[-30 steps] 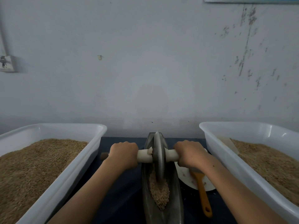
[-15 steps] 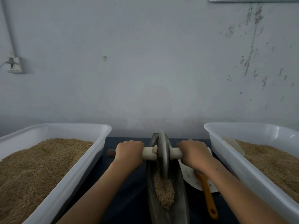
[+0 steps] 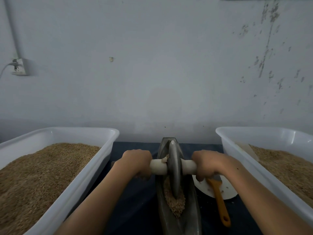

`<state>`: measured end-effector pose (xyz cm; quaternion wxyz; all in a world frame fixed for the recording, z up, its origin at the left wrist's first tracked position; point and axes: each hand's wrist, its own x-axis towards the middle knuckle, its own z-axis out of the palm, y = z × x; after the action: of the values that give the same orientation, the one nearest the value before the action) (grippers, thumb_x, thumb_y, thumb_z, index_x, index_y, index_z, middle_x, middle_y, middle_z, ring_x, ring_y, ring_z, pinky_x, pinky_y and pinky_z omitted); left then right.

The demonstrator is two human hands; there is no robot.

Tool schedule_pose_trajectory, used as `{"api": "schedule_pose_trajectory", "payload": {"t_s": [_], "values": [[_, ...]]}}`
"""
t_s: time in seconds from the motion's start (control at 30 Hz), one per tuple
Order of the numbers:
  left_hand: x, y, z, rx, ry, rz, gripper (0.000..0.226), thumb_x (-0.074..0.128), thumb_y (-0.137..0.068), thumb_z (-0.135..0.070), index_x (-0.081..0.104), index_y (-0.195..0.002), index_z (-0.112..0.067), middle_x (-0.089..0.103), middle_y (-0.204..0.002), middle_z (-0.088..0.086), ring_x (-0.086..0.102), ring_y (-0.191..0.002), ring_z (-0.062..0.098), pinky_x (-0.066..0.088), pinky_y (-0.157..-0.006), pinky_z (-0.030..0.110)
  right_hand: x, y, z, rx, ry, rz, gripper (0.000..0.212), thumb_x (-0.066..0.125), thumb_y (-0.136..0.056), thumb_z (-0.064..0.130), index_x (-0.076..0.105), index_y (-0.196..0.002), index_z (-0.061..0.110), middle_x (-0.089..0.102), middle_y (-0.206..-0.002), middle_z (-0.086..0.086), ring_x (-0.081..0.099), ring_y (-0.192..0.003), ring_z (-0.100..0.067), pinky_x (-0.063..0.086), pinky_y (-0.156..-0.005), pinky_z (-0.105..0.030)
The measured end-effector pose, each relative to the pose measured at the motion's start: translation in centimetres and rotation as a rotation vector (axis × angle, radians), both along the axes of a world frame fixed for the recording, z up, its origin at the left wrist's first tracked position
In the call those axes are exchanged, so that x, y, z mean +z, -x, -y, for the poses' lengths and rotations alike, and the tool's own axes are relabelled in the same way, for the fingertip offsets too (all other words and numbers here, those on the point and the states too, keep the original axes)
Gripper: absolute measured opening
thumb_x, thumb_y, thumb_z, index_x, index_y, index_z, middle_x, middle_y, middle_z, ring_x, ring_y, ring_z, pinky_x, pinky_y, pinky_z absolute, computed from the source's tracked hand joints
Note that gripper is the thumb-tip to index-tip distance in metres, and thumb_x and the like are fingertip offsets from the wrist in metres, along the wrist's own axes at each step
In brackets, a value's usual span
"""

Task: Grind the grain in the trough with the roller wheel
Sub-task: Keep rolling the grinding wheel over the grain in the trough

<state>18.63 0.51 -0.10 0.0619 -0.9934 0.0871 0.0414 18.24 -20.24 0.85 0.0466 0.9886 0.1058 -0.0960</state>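
Table (image 3: 135,192): 2 grain-filled tubs (image 3: 108,143) flank trough (image 3: 193,217).

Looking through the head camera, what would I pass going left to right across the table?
White plastic tub of brown grain → left hand on the pale handle → grey metal roller wheel in the long metal trough → right hand → orange-handled brush → second white plastic tub of grain.
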Motion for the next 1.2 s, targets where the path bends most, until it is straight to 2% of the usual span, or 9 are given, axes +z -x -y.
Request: {"api": "schedule_pose_trajectory", "payload": {"t_s": [0.1,0.3,0.4,0.53,0.63,0.8,0.93,1.03,1.2], "values": [[-0.3,-0.2,0.3,0.017,-0.011,0.125,0.041,0.068,-0.080,-0.030,0.055,-0.117,-0.017,0.062,-0.105,0.002,0.056,-0.089,0.019,0.039,-0.072,0.031,-0.3,-0.3,-0.1,0.019,0.032,0.151,0.029,0.066,-0.082,0.022,0.059,-0.110,0.017,0.060,-0.094,-0.001,0.057,-0.080,-0.018,0.037,-0.059,-0.026],[-1.2,-0.3,0.6,0.021,0.032,0.359,0.027,0.058,-0.087,-0.027,0.056,-0.113,-0.020,0.062,-0.107,0.002,0.059,-0.097,0.020,0.037,-0.072,0.029,-1.3,-0.8,-0.4,0.018,-0.021,0.391,0.021,0.058,-0.086,0.017,0.060,-0.107,0.021,0.065,-0.103,-0.001,0.061,-0.092,-0.020,0.037,-0.070,-0.028],[-0.9,-0.3,0.4,0.005,0.008,0.272,0.034,0.061,-0.086,-0.028,0.055,-0.118,-0.018,0.062,-0.110,0.003,0.059,-0.099,0.020,0.039,-0.076,0.030,-0.9,-0.8,-0.2,0.040,0.014,0.311,0.025,0.061,-0.085,0.019,0.060,-0.111,0.019,0.064,-0.100,-0.002,0.061,-0.089,-0.020,0.035,-0.066,-0.027],[-0.1,0.1,0.1,-0.009,-0.016,0.065,0.045,0.070,-0.080,-0.030,0.055,-0.120,-0.016,0.063,-0.109,0.003,0.057,-0.094,0.019,0.039,-0.073,0.030,-0.2,-0.5,0.1,0.019,0.020,0.040,0.033,0.070,-0.079,0.023,0.059,-0.109,0.017,0.055,-0.082,0.004,0.056,-0.073,-0.014,0.036,-0.053,-0.023],[0.0,0.2,0.0,-0.011,0.001,-0.007,0.048,0.071,-0.078,-0.030,0.055,-0.121,-0.017,0.063,-0.109,0.003,0.057,-0.092,0.018,0.040,-0.074,0.030,-0.3,-0.6,0.2,-0.006,-0.014,-0.034,0.034,0.072,-0.077,0.022,0.059,-0.108,0.016,0.059,-0.084,0.002,0.058,-0.071,-0.012,0.041,-0.054,-0.021],[-0.4,0.0,0.3,0.000,-0.013,0.134,0.042,0.067,-0.082,-0.030,0.054,-0.119,-0.016,0.061,-0.107,0.003,0.056,-0.091,0.018,0.039,-0.073,0.030,-0.6,-0.9,0.1,0.015,0.006,0.114,0.030,0.069,-0.080,0.022,0.060,-0.108,0.017,0.055,-0.080,0.004,0.054,-0.070,-0.013,0.035,-0.053,-0.023],[-1.1,-0.5,0.6,0.004,0.016,0.348,0.029,0.059,-0.088,-0.028,0.054,-0.115,-0.020,0.061,-0.108,0.002,0.059,-0.098,0.021,0.036,-0.073,0.030,-1.4,-1.1,-0.4,-0.004,-0.028,0.382,0.019,0.059,-0.085,0.017,0.060,-0.103,0.020,0.064,-0.098,-0.001,0.059,-0.085,-0.021,0.034,-0.066,-0.028],[-1.8,-0.4,0.7,-0.021,0.040,0.496,0.024,0.055,-0.090,-0.030,0.052,-0.111,-0.021,0.062,-0.104,0.000,0.059,-0.094,0.018,0.036,-0.071,0.027,-1.8,-1.1,-0.4,-0.015,-0.066,0.433,0.018,0.056,-0.086,0.017,0.060,-0.103,0.022,0.065,-0.103,-0.002,0.061,-0.094,-0.023,0.035,-0.070,-0.029],[-1.0,-0.6,0.2,-0.047,-0.001,0.266,0.036,0.064,-0.085,-0.030,0.054,-0.117,-0.019,0.062,-0.109,0.002,0.059,-0.098,0.019,0.038,-0.074,0.029,-0.8,-0.6,0.0,0.024,0.011,0.253,0.028,0.062,-0.084,0.019,0.060,-0.112,0.017,0.065,-0.104,-0.004,0.062,-0.092,-0.022,0.039,-0.068,-0.029]]}}
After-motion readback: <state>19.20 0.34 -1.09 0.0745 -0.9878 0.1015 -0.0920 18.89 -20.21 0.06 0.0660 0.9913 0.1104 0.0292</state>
